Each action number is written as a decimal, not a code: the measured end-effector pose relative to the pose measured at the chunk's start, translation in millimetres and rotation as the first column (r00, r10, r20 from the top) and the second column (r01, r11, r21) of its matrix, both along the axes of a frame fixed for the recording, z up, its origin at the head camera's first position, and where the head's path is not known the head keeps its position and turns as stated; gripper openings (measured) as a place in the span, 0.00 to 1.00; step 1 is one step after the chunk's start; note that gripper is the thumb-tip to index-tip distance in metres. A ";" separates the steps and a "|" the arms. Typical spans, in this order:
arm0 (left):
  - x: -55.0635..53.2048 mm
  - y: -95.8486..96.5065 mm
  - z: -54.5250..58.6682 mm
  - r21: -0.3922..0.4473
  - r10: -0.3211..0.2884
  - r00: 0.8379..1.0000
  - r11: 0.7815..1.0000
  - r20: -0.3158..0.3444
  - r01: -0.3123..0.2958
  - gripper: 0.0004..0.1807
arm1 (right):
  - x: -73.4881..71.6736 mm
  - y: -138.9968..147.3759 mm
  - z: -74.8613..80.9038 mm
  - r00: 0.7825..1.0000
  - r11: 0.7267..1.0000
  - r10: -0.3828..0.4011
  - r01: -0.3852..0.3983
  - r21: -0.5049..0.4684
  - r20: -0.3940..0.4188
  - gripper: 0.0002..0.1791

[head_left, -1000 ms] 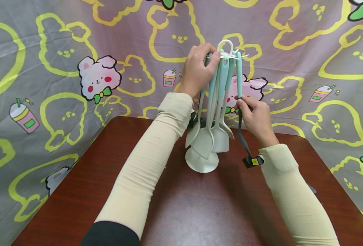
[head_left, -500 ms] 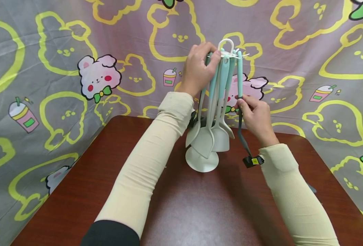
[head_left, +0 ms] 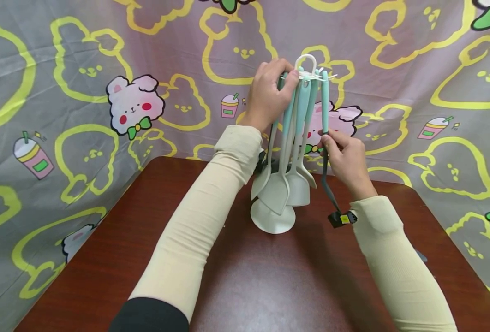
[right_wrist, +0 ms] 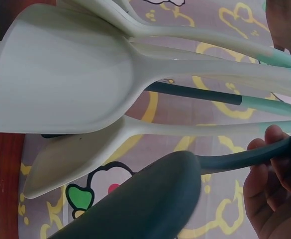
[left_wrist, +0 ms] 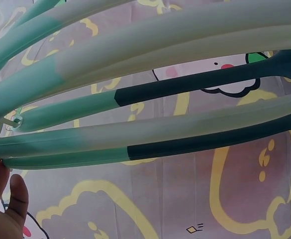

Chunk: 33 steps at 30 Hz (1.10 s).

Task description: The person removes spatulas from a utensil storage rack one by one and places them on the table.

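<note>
My left hand (head_left: 270, 92) holds the top of a white utensil stand (head_left: 272, 221), its thumb by the hook ring; hanging handles partly cover the grip. Several off-white utensils with teal handles hang from it, among them a turner (head_left: 298, 191) and a pointed-looking spatula (head_left: 275, 190). On the stand's right side, my right hand (head_left: 346, 154) pinches the dark grey shaft of a teal-handled utensil (head_left: 324, 170). Its handle top is at the hook ring. In the right wrist view the utensil's dark rounded head (right_wrist: 155, 194) is in front, partly out of frame.
The stand is on a reddish-brown table (head_left: 178, 203), near its back edge. A patterned curtain (head_left: 178, 46) hangs behind and at both sides. A small grey object (head_left: 421, 255) shows beside the right sleeve. A black wrist camera (head_left: 341, 218) sits below the right hand.
</note>
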<state>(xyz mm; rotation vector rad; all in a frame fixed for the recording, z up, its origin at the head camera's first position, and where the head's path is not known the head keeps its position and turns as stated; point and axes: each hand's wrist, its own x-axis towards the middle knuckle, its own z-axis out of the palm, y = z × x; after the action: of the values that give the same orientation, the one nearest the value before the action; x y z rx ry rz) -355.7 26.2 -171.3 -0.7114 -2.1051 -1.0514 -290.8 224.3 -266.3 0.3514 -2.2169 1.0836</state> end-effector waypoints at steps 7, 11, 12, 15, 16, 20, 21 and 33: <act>0.0 0.4 0.0 0.002 -0.001 1.000 1.000 0.003 0.001 0.12 | -1.0 1.1 -1.7 1.000 1.000 -0.002 0.002 -0.004 0.001 0.16; -0.3 0.4 0.1 0.000 0.002 1.000 1.000 -0.001 -0.002 0.12 | -1.6 1.7 -1.9 1.000 1.000 -0.005 0.005 -0.003 0.004 0.16; -0.4 0.4 0.0 0.000 0.001 1.000 1.000 -0.004 -0.001 0.12 | -1.7 1.8 -1.9 1.000 1.000 -0.005 0.005 -0.003 0.006 0.16; -0.7 0.6 -0.5 0.000 0.003 1.000 1.000 -0.012 -0.003 0.12 | -1.6 2.2 -1.9 1.000 1.000 -0.003 0.003 -0.010 0.015 0.16; -0.8 0.7 -0.6 0.000 0.004 1.000 1.000 -0.014 -0.004 0.12 | -1.5 2.3 -1.9 1.000 1.000 -0.003 0.003 -0.010 0.018 0.16; -1.1 0.9 -0.7 -0.001 0.009 1.000 1.000 -0.016 -0.009 0.12 | -1.9 2.2 -2.0 1.000 1.000 -0.007 0.007 -0.001 0.020 0.16; -1.2 0.9 -0.7 -0.002 0.010 1.000 1.000 -0.013 -0.010 0.12 | -2.0 2.3 -2.1 1.000 1.000 -0.011 0.011 0.004 0.019 0.16; -1.2 1.7 -0.5 0.009 0.001 1.000 1.000 -0.003 -0.001 0.12 | -1.4 4.2 -1.1 0.999 1.000 -0.014 0.014 -0.011 0.028 0.17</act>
<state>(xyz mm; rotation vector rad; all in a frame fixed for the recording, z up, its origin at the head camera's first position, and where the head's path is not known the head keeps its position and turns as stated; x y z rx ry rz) -356.9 27.9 -171.8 -0.7073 -2.0966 -1.0576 -292.2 228.6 -267.4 0.3171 -2.2343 1.0991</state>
